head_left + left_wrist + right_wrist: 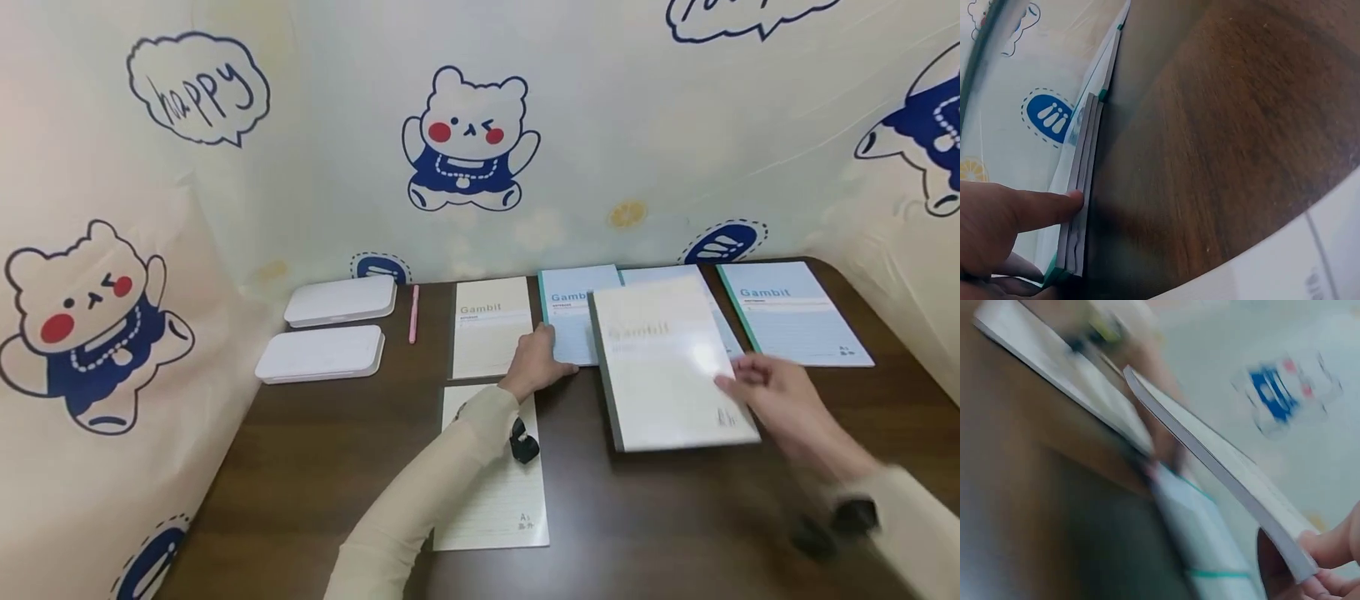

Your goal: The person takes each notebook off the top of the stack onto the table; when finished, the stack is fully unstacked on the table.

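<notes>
My right hand (780,400) grips the right edge of a cream notebook (667,392) with a grey spine, raised and tilted above the table. In the right wrist view, thumb and fingers pinch that cream notebook (1222,469) at one corner. My left hand (534,360) rests at the lower left corner of a light-blue notebook (573,333) with a green spine. In the left wrist view, the left thumb (1050,209) extends against the edges of several stacked notebooks (1079,206), other fingers near the green spine. The raised notebook partly covers another blue notebook (667,279).
Further right lies a blue notebook (802,317). Two cream notebooks, one behind (491,333) and one in front (491,492), lie left of centre, the front one partly under my left sleeve. Two white cases (341,300) and a pink pen (413,315) lie at the left.
</notes>
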Motion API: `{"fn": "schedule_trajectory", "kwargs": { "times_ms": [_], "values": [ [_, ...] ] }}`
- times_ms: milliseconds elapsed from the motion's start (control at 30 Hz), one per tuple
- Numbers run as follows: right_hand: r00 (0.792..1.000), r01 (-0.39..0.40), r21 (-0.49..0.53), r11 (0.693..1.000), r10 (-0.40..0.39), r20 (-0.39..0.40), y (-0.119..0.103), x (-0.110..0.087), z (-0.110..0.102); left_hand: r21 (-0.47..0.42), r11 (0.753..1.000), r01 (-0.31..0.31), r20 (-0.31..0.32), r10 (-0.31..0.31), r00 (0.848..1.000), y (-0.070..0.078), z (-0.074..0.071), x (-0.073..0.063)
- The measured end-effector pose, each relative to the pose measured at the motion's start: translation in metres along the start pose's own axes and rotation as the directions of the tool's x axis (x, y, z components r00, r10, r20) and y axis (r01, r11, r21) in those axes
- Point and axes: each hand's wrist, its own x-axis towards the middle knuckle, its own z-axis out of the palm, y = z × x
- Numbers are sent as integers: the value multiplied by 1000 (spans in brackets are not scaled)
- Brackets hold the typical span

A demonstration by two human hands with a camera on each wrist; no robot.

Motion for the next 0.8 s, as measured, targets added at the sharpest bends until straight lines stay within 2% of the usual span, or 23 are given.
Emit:
{"fn": "schedule_trajectory", "kwargs": {
  "times_ms": [100, 200, 300, 400, 467, 533, 633, 800],
  "values": [
    [1000, -30, 24, 999, 29, 9, 18, -48, 16, 34, 999, -30, 1, 30, 1000, 3, -7, 5],
    [999, -37, 18, 999, 37, 3, 29, -75, 40, 33, 999, -26, 5, 26, 1000, 3, -12, 8],
    [1000, -12, -20, 1000, 12, -28, 33, -80, 64, 17, 1000, 7, 6, -8, 1000, 2, -14, 9],
    [997, 25, -105, 994, -33, -75, 34, -74, 81, -10, 999, 40, 13, -40, 999, 1, -12, 7],
    [991, 77, -181, 981, -95, -93, 34, -68, 87, -34, 998, 59, 21, -58, 998, 0, -9, 4],
    [977, 159, -256, 954, -188, -96, 34, -63, 90, -46, 997, 65, 21, -64, 998, 1, -7, 2],
    [946, 271, -375, 886, -318, -67, 32, -59, 90, -48, 997, 65, 12, -64, 998, 2, -4, 0],
    [925, 315, -530, 787, -380, -15, 22, -55, 81, -48, 997, 55, 12, -55, 998, 7, 0, -1]
  ]
}}
